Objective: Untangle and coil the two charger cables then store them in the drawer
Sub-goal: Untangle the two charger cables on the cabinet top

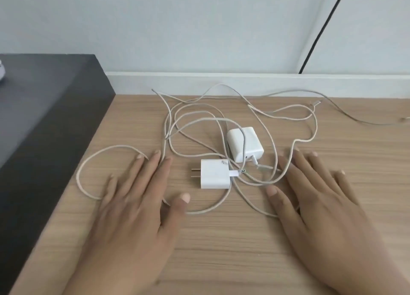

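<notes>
Head view: left hand [135, 197] and right hand [315, 192] flat beside tangled cables [199, 117].

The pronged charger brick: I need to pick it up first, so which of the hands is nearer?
Left. The left hand lies just beside the pronged charger brick, on its prong side; the right hand sits farther, beyond cable loops.

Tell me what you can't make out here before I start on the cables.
- Drawer: not in the head view.
- White thing: cut off by the left edge.
- Cables: which belongs to which plug, lost in overlaps.
- Cable parts under left hand and right hand.
</notes>
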